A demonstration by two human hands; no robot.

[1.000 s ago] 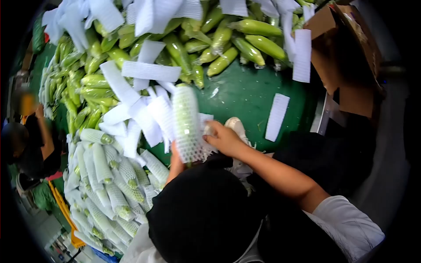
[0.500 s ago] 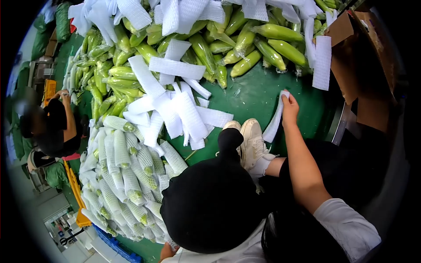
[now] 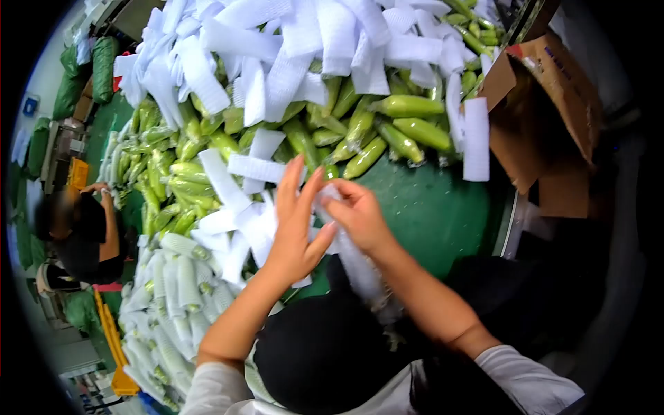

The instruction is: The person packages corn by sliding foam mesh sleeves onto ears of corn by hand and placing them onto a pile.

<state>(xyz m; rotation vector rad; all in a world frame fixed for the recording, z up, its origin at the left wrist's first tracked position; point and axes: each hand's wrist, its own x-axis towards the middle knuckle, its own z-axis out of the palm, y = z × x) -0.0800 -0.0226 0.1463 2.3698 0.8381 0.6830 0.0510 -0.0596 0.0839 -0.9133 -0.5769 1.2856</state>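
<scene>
My right hand pinches one end of a white foam net sleeve, which hangs down in front of the black cap. Beside it, my left hand has its fingers stretched out and spread, close to the sleeve's upper end; I cannot tell whether it touches it. Beyond the hands lies a heap of long green vegetables in clear film, which look like ears of corn. Loose flat foam sleeves cover the top of that heap. To the left are many vegetables in foam sleeves, piled together.
The green surface shows at the right of the heap. An open cardboard box stands at the right edge. Another person in dark clothing works at the far left, near a yellow crate. Green sacks stand behind.
My right hand has come left and inward with the foam sleeve. My left hand has risen from the lower edge to meet it, fingers spread. The view has shifted slightly.
</scene>
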